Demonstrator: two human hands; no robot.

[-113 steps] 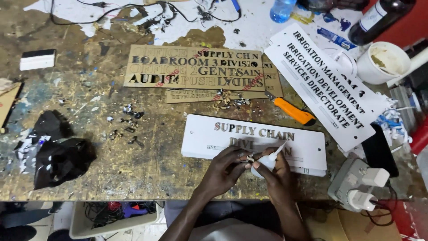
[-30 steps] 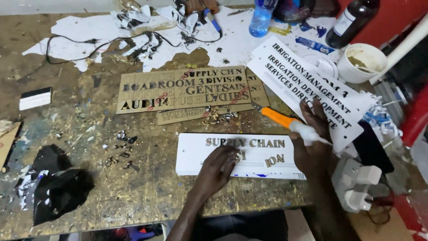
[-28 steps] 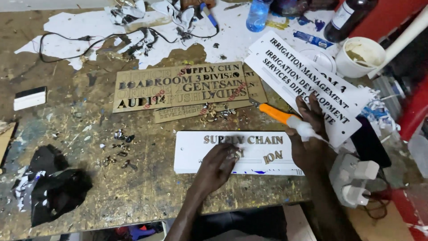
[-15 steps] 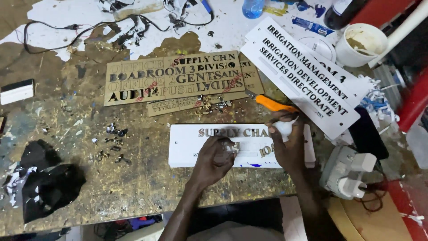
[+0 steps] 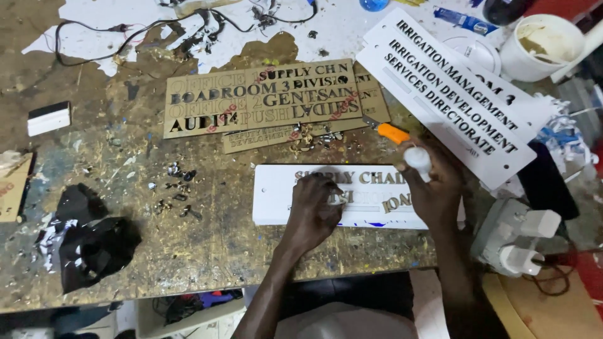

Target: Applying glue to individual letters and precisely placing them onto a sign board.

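The left hand (image 5: 317, 204) presses a letter on the white sign (image 5: 276, 194). The right hand (image 5: 430, 185) grips a small white bottle (image 5: 418, 160). Squeezing too hard could smear glue.

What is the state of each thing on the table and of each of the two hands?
White sign plate: flat, lettering partly applied.
Left hand: pressing on the plate.
Right hand: gripping small white bottle.
Orange knife: lying unused.
White tub: open.
Cut-out letter sheet: flat, letters partly removed.
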